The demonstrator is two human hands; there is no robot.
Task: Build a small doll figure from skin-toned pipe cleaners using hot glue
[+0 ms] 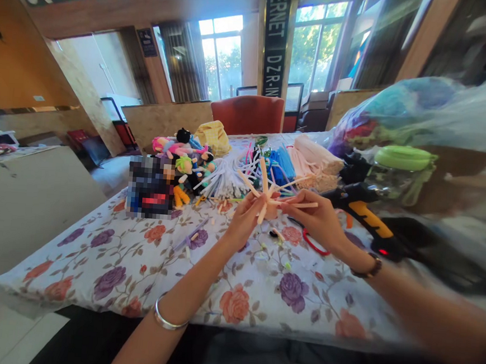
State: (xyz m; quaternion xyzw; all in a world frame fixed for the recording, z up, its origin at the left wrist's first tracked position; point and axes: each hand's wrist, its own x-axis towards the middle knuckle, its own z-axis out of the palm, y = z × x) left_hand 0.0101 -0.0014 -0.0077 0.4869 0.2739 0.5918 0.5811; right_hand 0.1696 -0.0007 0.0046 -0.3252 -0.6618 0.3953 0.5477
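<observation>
Above the middle of the table, both hands are at a star-like bunch of pale peach pipe cleaners (265,175), with stems pointing out several ways. My left hand (246,216) pinches the bunch near its centre. The fingers of my right hand (314,213) are closed on a stem of it that reaches to the right. Red-handled scissors (316,245) lie just below my right hand, their blades partly hidden. To the right of that hand is a black and yellow glue gun (370,220) with a small red light. Short cut pieces (278,235) lie on the cloth below the hands.
Bundles of white pipe cleaners (226,178), blue ones (282,165) and pale pink ones (314,159) lie behind the hands. Small colourful dolls (182,149) are at the left back. A green-lidded jar (401,169) and plastic bags (404,105) stand at right. A flowered cloth (136,258) covers the table.
</observation>
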